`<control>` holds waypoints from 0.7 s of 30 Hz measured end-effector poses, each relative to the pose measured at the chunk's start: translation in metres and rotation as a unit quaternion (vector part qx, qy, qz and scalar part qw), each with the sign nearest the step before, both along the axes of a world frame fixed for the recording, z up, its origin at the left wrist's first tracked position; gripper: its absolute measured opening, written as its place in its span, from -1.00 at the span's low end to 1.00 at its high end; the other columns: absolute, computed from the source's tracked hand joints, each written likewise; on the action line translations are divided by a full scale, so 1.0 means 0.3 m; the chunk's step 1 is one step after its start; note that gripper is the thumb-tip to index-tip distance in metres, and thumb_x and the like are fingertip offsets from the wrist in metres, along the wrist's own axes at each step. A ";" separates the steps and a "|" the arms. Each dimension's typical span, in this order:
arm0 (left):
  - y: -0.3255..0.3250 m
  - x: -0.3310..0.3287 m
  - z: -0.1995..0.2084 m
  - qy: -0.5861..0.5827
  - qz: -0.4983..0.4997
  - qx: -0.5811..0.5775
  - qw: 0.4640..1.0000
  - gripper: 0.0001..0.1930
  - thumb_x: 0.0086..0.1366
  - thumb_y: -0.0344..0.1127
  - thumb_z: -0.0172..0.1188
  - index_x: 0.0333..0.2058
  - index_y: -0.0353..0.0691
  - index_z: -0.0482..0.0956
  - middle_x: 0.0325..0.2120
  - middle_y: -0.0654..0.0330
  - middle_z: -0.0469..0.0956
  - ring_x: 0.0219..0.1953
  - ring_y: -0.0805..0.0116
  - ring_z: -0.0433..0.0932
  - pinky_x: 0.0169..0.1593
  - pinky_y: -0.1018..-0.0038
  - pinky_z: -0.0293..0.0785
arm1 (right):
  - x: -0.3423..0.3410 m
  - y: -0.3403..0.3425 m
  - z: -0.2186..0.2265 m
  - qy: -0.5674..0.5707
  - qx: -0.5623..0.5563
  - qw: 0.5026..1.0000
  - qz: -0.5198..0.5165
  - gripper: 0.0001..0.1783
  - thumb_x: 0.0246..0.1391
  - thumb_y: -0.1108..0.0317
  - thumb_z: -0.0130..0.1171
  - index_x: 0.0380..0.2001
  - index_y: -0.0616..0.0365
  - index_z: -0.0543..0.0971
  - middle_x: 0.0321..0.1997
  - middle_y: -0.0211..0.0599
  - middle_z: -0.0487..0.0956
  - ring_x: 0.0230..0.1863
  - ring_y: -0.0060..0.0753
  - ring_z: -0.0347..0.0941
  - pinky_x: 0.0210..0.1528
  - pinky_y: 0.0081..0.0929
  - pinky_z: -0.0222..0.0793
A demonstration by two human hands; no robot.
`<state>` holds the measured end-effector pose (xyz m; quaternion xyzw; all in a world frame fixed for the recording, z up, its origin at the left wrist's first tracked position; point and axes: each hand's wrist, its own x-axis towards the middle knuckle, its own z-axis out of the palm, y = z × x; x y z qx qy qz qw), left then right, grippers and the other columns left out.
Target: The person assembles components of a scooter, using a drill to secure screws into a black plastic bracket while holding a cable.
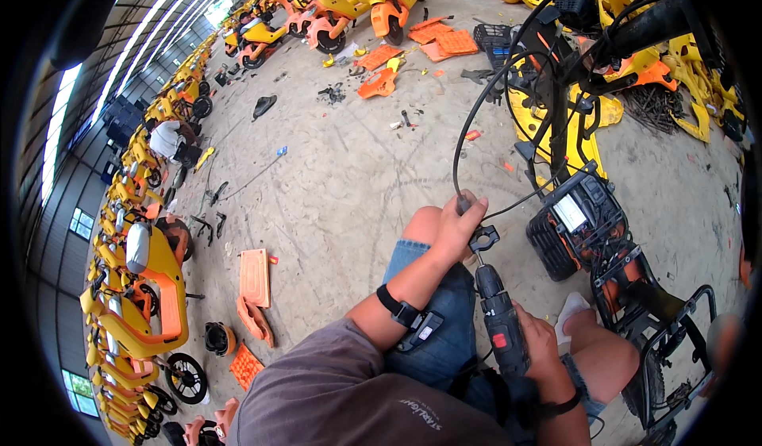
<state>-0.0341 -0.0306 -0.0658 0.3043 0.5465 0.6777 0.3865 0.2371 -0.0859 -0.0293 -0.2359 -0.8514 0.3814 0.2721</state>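
My left hand (462, 228) is closed around the end of a black cable (458, 148) that arcs up to the stripped scooter frame (559, 121) on the right. A small black ring-shaped clamp (484, 239) sticks out beside its fingers. My right hand (540, 341) grips a black power drill (500, 323) with a red mark on its side. The drill points away from me, and its thin bit reaches up to the clamp; whether the tip sits in a screw is too small to tell. Both hands are over my knees.
A black box (556, 244) and wiring sit on the frame close to my right leg. Yellow scooters (151, 295) line the left side, where a person (171, 140) crouches. Orange panels (255, 278) and loose parts lie on the concrete floor; yellow panels (690, 73) are piled far right.
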 end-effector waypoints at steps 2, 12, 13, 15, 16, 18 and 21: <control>0.004 0.000 -0.009 -0.006 -0.002 0.003 1.000 -0.69 0.31 -0.20 0.24 -0.52 -0.16 0.36 -0.62 0.45 0.29 -0.52 0.65 0.20 -0.46 0.56 0.14 | -0.001 0.002 -0.011 0.013 -0.003 1.000 0.003 -0.73 0.03 0.36 0.29 -0.21 0.21 0.52 -0.35 -0.06 0.54 -0.35 0.06 0.51 -0.30 -0.14 0.42; 0.013 -0.004 -0.003 0.011 0.016 0.011 1.000 -0.71 0.30 -0.24 0.24 -0.53 -0.15 0.36 -0.62 0.47 0.29 -0.53 0.66 0.19 -0.46 0.57 0.12 | 0.010 0.000 -0.057 0.023 -0.045 0.999 0.008 -0.72 0.05 0.37 0.29 -0.18 0.25 0.53 -0.33 -0.04 0.55 -0.34 0.06 0.52 -0.29 -0.13 0.43; 0.015 -0.003 -0.002 0.014 0.016 0.014 1.000 -0.71 0.30 -0.25 0.24 -0.53 -0.15 0.35 -0.62 0.47 0.29 -0.53 0.66 0.19 -0.46 0.57 0.12 | 0.013 -0.001 -0.060 0.017 -0.045 0.999 0.006 -0.72 0.05 0.37 0.29 -0.18 0.24 0.53 -0.33 -0.03 0.56 -0.33 0.06 0.52 -0.29 -0.13 0.43; 0.021 -0.001 -0.002 0.015 0.014 0.017 1.000 -0.71 0.30 -0.25 0.24 -0.53 -0.15 0.35 -0.62 0.47 0.29 -0.53 0.67 0.19 -0.46 0.57 0.11 | 0.011 0.005 -0.051 0.012 -0.036 0.999 0.003 -0.71 0.06 0.37 0.29 -0.17 0.24 0.53 -0.32 -0.03 0.56 -0.32 0.07 0.52 -0.29 -0.12 0.43; 0.024 -0.001 -0.001 0.014 0.012 0.016 1.000 -0.71 0.30 -0.25 0.25 -0.53 -0.15 0.35 -0.62 0.47 0.28 -0.53 0.67 0.19 -0.46 0.57 0.11 | 0.012 0.006 -0.045 0.010 -0.027 1.000 0.002 -0.71 0.06 0.36 0.29 -0.17 0.24 0.53 -0.32 -0.02 0.56 -0.31 0.08 0.52 -0.28 -0.12 0.43; 0.028 0.000 -0.002 0.010 0.010 0.015 1.000 -0.71 0.30 -0.25 0.25 -0.53 -0.15 0.35 -0.62 0.48 0.28 -0.53 0.67 0.18 -0.46 0.57 0.11 | 0.010 0.008 -0.049 0.016 -0.009 1.000 -0.004 -0.71 0.06 0.36 0.29 -0.17 0.23 0.53 -0.32 -0.02 0.56 -0.31 0.08 0.52 -0.28 -0.12 0.43; 0.024 -0.004 -0.005 0.010 0.011 0.017 1.000 -0.72 0.30 -0.25 0.25 -0.52 -0.14 0.35 -0.62 0.48 0.28 -0.53 0.67 0.18 -0.47 0.57 0.11 | 0.004 0.008 -0.044 0.002 -0.015 1.000 -0.005 -0.72 0.06 0.35 0.28 -0.17 0.23 0.53 -0.33 -0.03 0.56 -0.31 0.07 0.53 -0.28 -0.13 0.43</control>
